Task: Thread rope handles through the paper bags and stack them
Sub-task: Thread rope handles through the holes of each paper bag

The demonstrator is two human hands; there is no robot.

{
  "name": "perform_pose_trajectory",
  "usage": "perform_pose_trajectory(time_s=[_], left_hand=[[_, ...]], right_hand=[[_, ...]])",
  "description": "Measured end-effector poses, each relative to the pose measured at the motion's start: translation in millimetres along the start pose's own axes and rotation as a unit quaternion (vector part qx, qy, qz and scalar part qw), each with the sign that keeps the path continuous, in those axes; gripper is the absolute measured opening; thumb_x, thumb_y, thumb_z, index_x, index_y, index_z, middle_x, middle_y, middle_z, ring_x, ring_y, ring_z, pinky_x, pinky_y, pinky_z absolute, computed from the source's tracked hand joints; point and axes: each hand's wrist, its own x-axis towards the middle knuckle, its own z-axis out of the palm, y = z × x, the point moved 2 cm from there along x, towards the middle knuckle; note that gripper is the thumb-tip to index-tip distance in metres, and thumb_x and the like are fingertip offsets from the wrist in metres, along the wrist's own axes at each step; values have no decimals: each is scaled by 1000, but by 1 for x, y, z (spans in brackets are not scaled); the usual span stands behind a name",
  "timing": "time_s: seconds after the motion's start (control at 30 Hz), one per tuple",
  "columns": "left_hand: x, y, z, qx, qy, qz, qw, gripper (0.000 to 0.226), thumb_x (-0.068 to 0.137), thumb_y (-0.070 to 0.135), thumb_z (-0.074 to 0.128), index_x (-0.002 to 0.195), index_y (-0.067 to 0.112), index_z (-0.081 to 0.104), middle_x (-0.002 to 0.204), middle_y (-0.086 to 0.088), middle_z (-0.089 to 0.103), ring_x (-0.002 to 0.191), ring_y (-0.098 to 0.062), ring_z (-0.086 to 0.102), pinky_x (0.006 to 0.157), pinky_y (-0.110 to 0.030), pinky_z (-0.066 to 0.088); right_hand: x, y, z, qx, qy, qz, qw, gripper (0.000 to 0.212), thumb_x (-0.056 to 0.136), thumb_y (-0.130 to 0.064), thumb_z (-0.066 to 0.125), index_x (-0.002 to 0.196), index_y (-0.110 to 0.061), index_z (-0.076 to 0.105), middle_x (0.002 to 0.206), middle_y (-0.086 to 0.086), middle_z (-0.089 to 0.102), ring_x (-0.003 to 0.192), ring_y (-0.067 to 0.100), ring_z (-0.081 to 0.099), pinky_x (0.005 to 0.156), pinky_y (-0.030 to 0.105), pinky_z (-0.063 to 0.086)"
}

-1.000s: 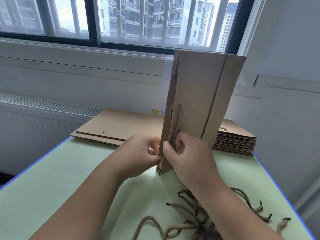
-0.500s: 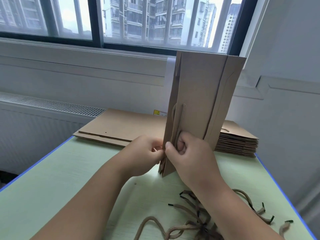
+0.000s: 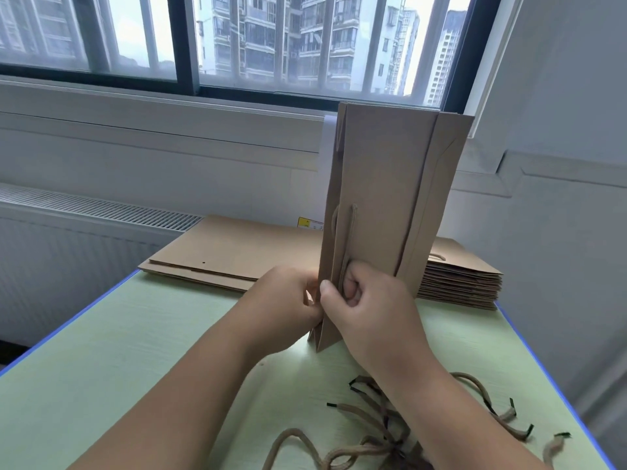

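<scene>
since a second ago my left hand (image 3: 285,307) has closed in tighter against the paper bag (image 3: 383,184); little else has shifted. its fingers (image 3: 307,290) are curled shut at the bag's left edge, but i cannot tell what they pinch. my right hand (image 3: 369,313) grips the bag low down, thumb on the near fold and fingers curled over the braided rope handle (image 3: 351,232). the bag is smooth, creased brown kraft, folded flat. it stands on end on the green table (image 3: 135,368), long axis upright. behind the bag lie flat bags (image 3: 230,245), to its right a stack of bags (image 3: 464,283), and nearer than it loose ropes (image 3: 373,449).
</scene>
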Motion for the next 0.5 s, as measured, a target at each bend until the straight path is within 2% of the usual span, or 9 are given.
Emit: perform_pose_trajectory(time_s=[0.07,0.17,0.23,0.33,0.43,0.5], left_hand=[[-6,5,-8,-19,-44,13,999,23,85,14,52,86,31,68,63,14,60,57,-10,50,53,-30,43],[-11,9,-11,-14,-79,10,997,24,76,36,50,94,32,66,75,10,69,71,-12,66,58,-36,54],[-8,8,-6,28,-24,27,999,18,75,40,50,81,28,63,68,10,65,64,-7,60,57,-34,49],[-5,10,1,41,58,51,996,16,77,30,48,67,19,54,58,7,53,55,-11,44,52,-29,32],[-6,17,0,9,100,69,993,28,77,39,44,67,15,55,60,0,53,60,-19,47,53,-37,37],[-7,25,-1,-3,124,91,988,29,82,35,45,69,12,55,63,0,52,63,-21,48,57,-44,41]], right_hand=[[-1,0,-1,5,-4,3,1000,45,86,-41,67,62,-19,37,53,-1,43,55,19,43,53,39,38],[-1,-1,-2,6,-7,3,1000,46,87,-43,67,63,-17,38,55,1,45,56,20,45,55,41,40],[-1,0,-3,5,-9,6,1000,46,87,-45,67,64,-17,39,55,0,45,57,20,45,55,41,39],[1,1,-4,14,-6,7,1000,44,86,-48,65,65,-19,39,53,-4,44,56,17,43,53,38,36],[3,-2,-9,23,1,-7,1000,44,87,-52,61,65,-22,38,56,-7,48,55,15,43,52,36,36],[5,-6,-15,22,13,-21,999,42,86,-53,58,66,-22,39,59,-7,49,54,15,43,52,35,36]])
